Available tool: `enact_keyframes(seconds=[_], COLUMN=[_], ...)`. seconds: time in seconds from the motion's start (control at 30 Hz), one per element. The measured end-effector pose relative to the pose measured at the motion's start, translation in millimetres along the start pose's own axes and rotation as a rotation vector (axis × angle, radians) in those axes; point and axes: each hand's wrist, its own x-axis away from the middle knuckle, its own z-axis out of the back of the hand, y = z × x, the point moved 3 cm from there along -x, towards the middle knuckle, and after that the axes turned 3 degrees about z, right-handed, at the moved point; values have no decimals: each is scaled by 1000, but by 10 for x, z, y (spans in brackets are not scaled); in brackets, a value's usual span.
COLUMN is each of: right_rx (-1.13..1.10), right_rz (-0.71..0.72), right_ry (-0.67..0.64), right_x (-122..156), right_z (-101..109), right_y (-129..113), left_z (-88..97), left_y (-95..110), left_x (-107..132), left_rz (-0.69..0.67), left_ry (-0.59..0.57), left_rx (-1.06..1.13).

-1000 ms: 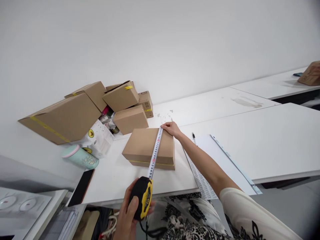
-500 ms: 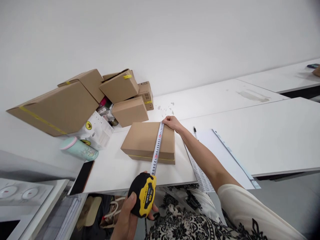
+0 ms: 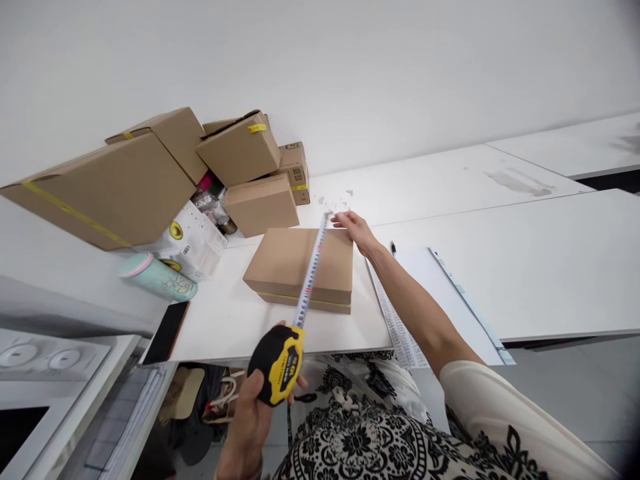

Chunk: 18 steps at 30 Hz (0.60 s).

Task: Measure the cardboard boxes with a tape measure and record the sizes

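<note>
My left hand is wrapped round a black and yellow tape measure, held in front of the table's near edge. Its white blade runs out up and away across the top of a closed cardboard box. Just beyond the box's far edge is the blade's metal end. My right hand is beside that end, over the box's far right corner. Its fingers are loosely bent and apart, with a small gap between them and the blade.
Several cardboard boxes are piled at the back left, by a mint tumbler and an avocado-printed carton. A black phone-like slab lies at the table's left edge. Printed sheets and a pen lie on the right.
My right hand has let go of the blade's end and opened its fingers. The tape measure and blade have shifted slightly left relative to the box. The camera view has also moved a little.
</note>
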Motion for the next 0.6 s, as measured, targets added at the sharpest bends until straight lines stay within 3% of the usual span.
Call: enact_keyframes(seconds=[0.1,0.2,0.3,0.4,0.53,0.6], right_rx=[-75,8,83,123,139,147], right_rz=[-7,-76,-125,-108,-86,-101], right_ry=[70,21,-87,-167,-145,-121], right_x=[128,286,431,532,594,609], right_z=[221,361,375,331,306,294], right_y=[102,272,438,544,510,427], left_z=[166,338,466,530,499,426], left_y=[174,381,484,514,552,619], left_x=[-244,-612,-1046,-1334,-1397,-1359], left_rz=[-326,-613,-597,-524,-430,-446], left_ry=[63,142,158,135,79,62], left_rx=[56,70,39,29,69,115])
